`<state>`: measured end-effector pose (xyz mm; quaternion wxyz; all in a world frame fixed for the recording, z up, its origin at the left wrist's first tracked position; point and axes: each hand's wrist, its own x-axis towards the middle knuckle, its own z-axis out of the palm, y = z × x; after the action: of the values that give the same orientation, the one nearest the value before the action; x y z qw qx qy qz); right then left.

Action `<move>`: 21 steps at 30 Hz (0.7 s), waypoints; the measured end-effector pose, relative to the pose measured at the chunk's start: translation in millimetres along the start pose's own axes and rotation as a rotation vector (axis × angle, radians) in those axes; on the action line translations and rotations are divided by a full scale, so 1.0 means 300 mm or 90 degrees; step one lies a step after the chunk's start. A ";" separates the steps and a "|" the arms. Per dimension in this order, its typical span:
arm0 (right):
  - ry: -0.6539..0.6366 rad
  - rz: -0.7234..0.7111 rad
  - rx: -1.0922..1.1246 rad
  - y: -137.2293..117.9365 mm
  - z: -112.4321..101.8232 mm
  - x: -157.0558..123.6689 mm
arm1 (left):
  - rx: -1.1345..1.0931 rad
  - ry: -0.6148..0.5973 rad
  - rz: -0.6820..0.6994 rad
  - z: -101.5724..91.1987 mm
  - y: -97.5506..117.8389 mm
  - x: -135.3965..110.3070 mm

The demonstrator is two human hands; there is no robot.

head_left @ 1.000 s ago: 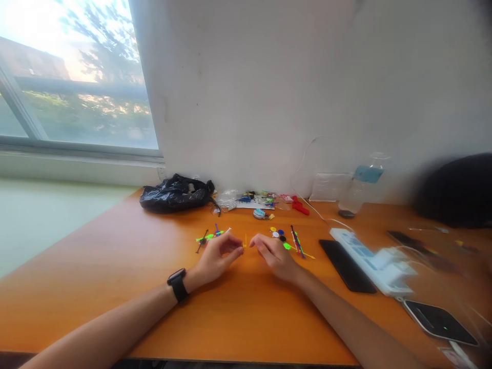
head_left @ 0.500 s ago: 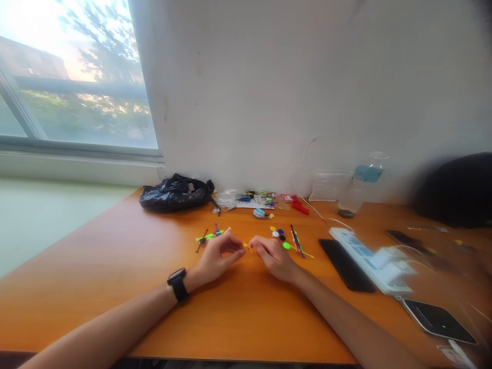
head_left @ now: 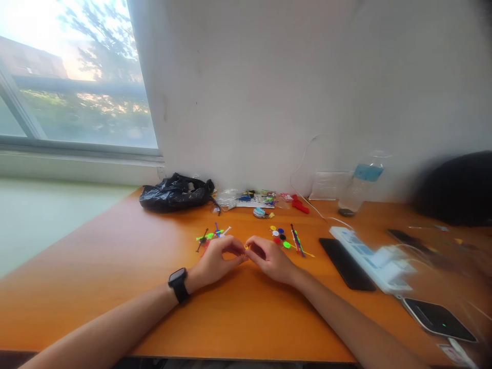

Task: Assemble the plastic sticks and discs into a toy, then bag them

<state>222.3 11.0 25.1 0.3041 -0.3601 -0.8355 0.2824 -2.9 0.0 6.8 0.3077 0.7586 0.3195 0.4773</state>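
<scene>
Closing their earlier gap, left hand (head_left: 216, 260) and right hand (head_left: 274, 260) seemingly pinch a yellow piece (head_left: 247, 248).

1. Bag (head_left: 172, 195): thin plastic, glossy and crinkled.
2. Desk (head_left: 238, 320), under the bag: smooth, wood-look, softly shiny.
3. Yellow piece (head_left: 247, 247), nearer than the bag: plastic-looking, finish too small to tell.
4. Discs (head_left: 282, 237), right of the bag: smooth, plastic-looking.
5. Wall (head_left: 249, 92), behind the bag: matt.
6. Bottle (head_left: 368, 173), right of the bag: clear plastic.
</scene>
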 end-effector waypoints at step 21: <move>0.056 0.145 -0.215 0.008 0.001 0.003 | 0.555 -0.042 -0.163 -0.119 -0.068 0.016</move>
<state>222.6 13.0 23.4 0.2416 -0.5099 -0.8109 0.1550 -38.0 21.9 6.2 0.0262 0.7865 0.5717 0.2319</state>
